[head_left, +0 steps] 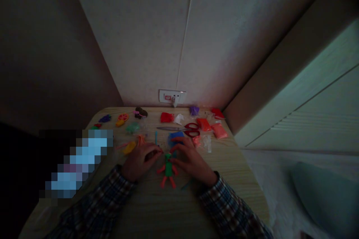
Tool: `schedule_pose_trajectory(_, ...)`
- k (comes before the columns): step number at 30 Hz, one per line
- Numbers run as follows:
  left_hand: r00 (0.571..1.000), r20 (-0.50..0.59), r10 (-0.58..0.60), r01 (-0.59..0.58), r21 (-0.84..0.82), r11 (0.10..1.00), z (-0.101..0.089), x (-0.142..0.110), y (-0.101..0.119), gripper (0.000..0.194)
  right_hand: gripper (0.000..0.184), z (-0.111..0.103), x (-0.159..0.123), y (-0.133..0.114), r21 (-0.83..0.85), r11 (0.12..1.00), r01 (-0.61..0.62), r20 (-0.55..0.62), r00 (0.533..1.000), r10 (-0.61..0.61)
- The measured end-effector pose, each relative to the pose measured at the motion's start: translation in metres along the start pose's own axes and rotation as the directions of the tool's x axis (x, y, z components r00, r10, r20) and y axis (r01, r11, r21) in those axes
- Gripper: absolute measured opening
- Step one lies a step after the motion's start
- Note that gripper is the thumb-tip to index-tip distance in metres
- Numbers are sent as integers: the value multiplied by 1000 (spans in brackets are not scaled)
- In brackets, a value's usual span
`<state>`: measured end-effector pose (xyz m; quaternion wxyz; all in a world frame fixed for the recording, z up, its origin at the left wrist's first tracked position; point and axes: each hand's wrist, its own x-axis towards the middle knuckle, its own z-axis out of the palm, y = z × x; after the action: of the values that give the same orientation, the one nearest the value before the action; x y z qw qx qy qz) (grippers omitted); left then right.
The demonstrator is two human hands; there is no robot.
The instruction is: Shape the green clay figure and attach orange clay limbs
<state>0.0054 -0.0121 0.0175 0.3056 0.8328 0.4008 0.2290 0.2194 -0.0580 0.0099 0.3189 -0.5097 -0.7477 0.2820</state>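
A small clay figure [168, 169] with a green body and head and orange-pink arms and legs lies on the table between my hands. My left hand [141, 160] is closed in a pinch just left of its head; whatever is between the fingertips is too small and dark to make out. My right hand [193, 158] has its fingers apart and curved, the tips at the right side of the figure's head. A blue clay packet [175, 138] lies just beyond the right fingers. Yellow clay [129, 148] and orange clay [141, 140] lie beside my left hand.
Red-handled scissors [192, 130] lie behind my hands, near a thin blue tool [156, 137]. Several clay packets, among them an orange one [203, 124], line the table's back. A blurred-out bright screen [81, 164] is at the left. The wall has a socket [172, 96].
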Motion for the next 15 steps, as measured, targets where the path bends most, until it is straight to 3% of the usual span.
schedule_pose_trajectory(6, 993, 36, 111, -112, 23, 993, 1, 0, -3, 20, 13, -3, 1, 4, 2, 999, -32, 8, 999, 32)
schedule_pose_trajectory(12, 982, -163, 100, -86, 91, 992, -7, 0, -8, 23, 13, -6, 1, 2, 137, 990, -19, 41, 999, 13)
schedule_pose_trajectory(15, 977, -181, 111, -83, 154, 985, -7, -1, -10, 21, 12, -5, 1, 2, 146, 989, -32, 58, 998, 24)
